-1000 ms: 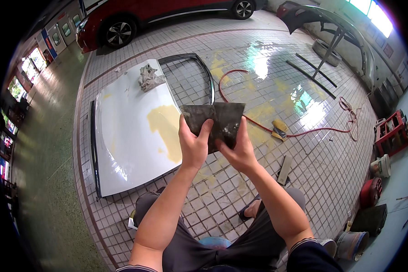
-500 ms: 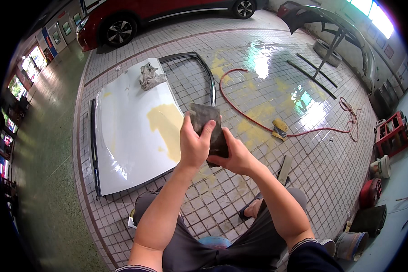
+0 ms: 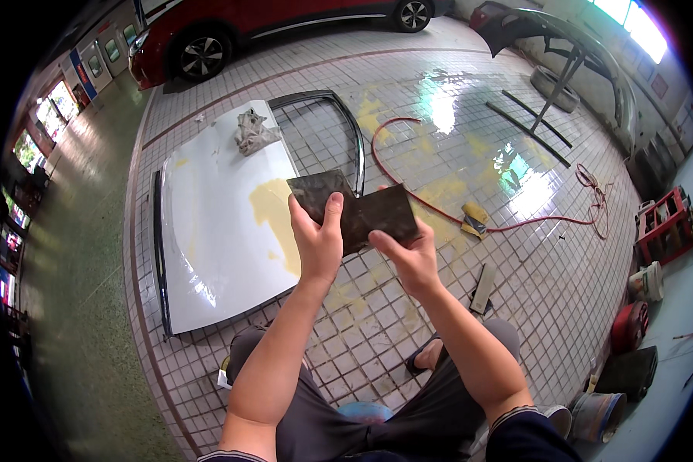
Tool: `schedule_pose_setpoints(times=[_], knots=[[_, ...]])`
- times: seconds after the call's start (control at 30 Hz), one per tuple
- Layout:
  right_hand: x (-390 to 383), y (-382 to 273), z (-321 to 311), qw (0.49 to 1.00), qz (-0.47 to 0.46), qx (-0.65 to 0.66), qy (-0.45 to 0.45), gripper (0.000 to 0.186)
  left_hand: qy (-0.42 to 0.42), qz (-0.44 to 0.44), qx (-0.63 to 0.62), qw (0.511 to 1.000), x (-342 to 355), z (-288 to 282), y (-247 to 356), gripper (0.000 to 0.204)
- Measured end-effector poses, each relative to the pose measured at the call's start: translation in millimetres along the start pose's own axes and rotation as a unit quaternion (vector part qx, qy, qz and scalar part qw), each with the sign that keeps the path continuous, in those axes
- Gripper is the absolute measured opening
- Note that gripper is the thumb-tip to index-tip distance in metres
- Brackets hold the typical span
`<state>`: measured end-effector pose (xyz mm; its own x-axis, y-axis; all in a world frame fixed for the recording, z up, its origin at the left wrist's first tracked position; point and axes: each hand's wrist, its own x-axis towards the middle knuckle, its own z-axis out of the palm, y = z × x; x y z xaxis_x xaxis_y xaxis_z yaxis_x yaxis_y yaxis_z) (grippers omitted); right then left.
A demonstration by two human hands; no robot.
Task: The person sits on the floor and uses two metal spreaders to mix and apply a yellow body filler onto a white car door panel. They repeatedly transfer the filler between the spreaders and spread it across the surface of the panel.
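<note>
The left hand (image 3: 318,245) and right hand (image 3: 414,260) pinch opposite sides of a dark sheet (image 3: 359,219) above the tiled floor (image 3: 369,312). Beside it lies a white door (image 3: 215,223) bearing a crumpled grey cloth (image 3: 254,135); farther off stands a red car (image 3: 277,14).

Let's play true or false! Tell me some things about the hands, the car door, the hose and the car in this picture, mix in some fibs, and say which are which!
1. The left hand and right hand both hold dark flat material. True.
2. The car door is blue all over. False: the car door is white, with a yellowish patch on it.
3. A crumpled grey rag rests on the door. True.
4. The hose is bright green. False: the hose is red.
5. A red car is beyond the door. True.
</note>
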<state>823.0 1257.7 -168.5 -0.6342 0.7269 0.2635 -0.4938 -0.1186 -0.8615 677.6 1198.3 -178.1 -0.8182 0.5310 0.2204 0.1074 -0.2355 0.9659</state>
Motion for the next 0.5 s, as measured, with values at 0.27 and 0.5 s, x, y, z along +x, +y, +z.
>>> schedule_pose_setpoints(times=[0.27,0.5], knots=[[-3.0,5.6,2.2,0.985,0.019,-0.164,-0.05,0.034,-0.037,0.101,0.029,0.994,2.0,1.9,12.5,0.036],[-5.2,-4.9,-4.4,0.917,0.06,-0.368,-0.138,0.029,-0.185,0.059,-0.024,0.981,0.9,-5.3,25.6,0.033]])
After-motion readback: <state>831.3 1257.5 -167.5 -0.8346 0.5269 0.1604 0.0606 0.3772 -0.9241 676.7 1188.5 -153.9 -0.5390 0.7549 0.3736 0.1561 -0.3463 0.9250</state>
